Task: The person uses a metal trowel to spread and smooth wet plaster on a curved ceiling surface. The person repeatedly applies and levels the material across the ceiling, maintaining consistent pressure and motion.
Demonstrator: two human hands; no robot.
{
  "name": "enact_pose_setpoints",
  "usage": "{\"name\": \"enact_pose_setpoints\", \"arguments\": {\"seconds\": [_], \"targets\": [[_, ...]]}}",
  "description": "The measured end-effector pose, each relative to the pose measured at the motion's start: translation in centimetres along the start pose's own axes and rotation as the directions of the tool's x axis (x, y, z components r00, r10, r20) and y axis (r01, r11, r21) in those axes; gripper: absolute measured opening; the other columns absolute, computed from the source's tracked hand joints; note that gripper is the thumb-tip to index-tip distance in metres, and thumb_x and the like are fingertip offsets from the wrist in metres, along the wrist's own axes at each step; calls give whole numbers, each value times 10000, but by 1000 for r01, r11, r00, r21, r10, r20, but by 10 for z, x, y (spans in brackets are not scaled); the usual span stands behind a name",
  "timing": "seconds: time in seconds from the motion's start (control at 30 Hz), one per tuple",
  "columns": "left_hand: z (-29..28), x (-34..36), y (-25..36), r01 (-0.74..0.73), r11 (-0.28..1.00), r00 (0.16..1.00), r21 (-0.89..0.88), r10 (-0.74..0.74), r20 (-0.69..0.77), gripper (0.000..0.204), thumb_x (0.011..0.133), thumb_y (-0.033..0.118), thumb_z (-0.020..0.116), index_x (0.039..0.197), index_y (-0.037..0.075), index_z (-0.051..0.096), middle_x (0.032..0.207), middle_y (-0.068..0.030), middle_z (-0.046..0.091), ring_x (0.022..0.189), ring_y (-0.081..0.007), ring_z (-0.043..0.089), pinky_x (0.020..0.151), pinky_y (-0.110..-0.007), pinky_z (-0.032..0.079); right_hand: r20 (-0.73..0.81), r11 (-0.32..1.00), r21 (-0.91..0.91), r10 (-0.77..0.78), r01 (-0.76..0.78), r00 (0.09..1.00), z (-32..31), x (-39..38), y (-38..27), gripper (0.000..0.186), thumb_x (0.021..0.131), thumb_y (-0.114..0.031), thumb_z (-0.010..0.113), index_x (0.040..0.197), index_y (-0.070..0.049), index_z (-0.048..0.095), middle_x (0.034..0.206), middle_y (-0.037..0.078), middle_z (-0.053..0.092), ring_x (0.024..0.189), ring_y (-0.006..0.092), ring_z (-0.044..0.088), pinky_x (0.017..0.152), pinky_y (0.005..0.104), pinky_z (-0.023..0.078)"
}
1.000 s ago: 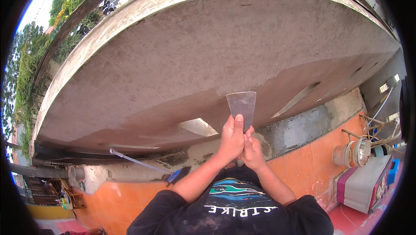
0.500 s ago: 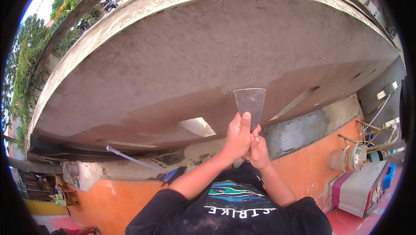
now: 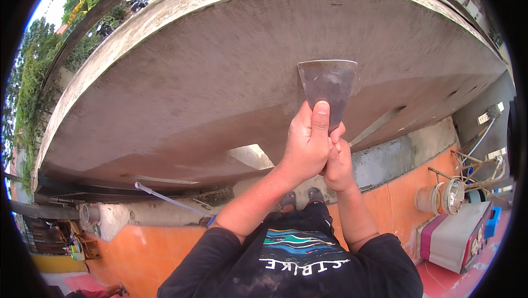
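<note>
A wide metal scraper [image 3: 328, 82] stands with its flared blade pointing up and away, its top edge at the grey-brown plastered wall [image 3: 209, 72]. My left hand [image 3: 309, 143] is closed round its handle, the thumb laid along the lower blade. Tucked against it from the right and slightly lower, my right hand [image 3: 339, 167] also grips the handle. The handle itself is hidden by my fingers. Whether the blade edge presses on the wall is hard to make out. A darker, damp-looking band runs along the wall's lower part.
A slot-like opening [image 3: 251, 156] pierces the lower wall. Along its foot runs a wet grey strip [image 3: 385, 161] beside orange floor [image 3: 148, 254]. A long-handled tool [image 3: 165, 194] lies at left. Buckets [image 3: 454, 197] and a white-and-magenta box [image 3: 454, 237] stand at right.
Both hands have pushed the scraper up the wall, away from my body and slightly right. My feet now show beneath my arms. The grip looks the same.
</note>
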State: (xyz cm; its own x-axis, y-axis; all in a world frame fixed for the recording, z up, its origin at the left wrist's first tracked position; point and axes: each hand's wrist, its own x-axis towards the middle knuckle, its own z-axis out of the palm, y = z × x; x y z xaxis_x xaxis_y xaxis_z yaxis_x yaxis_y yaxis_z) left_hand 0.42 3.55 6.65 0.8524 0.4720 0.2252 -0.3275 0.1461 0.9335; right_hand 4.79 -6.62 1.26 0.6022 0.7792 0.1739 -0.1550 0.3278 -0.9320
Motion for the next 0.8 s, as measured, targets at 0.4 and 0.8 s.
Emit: {"name": "enact_pose_setpoints", "arguments": {"seconds": [0.4, 0.8], "targets": [[-9, -25, -33, 176, 984, 980, 29, -173, -103, 390, 1049, 425, 349, 953, 58, 438, 684, -18, 515, 575, -56, 479, 511, -215, 435, -79, 989, -19, 148, -150, 986, 4, -26, 41, 356, 1051, -342, 388, 941, -36, 532, 675, 4, 544, 545, 67, 510, 488, 227, 410], [-5, -31, -27, 354, 935, 932, 6, -352, -89, 407, 1048, 425, 348, 1072, 32, 453, 696, -24, 512, 572, -60, 484, 539, -218, 465, -181, 963, -65, 248, -263, 952, 18, -36, 30, 418, 1051, -371, 363, 949, -15, 557, 646, 17, 555, 549, 82, 533, 513, 234, 434]]}}
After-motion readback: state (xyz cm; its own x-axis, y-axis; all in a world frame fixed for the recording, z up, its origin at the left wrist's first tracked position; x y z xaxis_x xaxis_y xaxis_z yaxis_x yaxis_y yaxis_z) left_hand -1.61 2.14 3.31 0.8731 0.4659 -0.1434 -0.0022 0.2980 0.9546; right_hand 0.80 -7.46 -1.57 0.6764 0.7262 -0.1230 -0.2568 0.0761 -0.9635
